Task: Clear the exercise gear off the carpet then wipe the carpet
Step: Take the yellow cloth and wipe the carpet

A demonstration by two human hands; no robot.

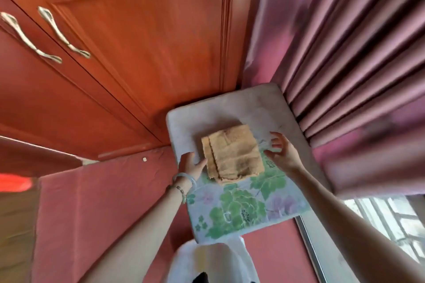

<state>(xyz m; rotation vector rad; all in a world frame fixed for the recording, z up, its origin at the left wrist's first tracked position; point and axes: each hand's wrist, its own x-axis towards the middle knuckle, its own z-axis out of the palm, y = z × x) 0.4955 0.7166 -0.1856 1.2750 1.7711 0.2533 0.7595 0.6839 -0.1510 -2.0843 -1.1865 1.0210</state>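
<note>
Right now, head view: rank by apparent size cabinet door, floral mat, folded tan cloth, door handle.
1. cabinet door
2. floral mat
3. folded tan cloth
4. door handle, roughly the cloth's length but far thinner
Wide-angle lens: apparent sizes only.

No text, label or number can be read anywhere.

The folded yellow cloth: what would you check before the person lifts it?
1. The cloth lies folded flat on the cushion: ok.
2. Nothing lies on top of it: ok.
3. The left hand touches its left edge: ok.
4. The right hand has a grip on it: not ok, it is open beside the right edge.
5. It is damp enough for wiping: cannot tell.
</note>
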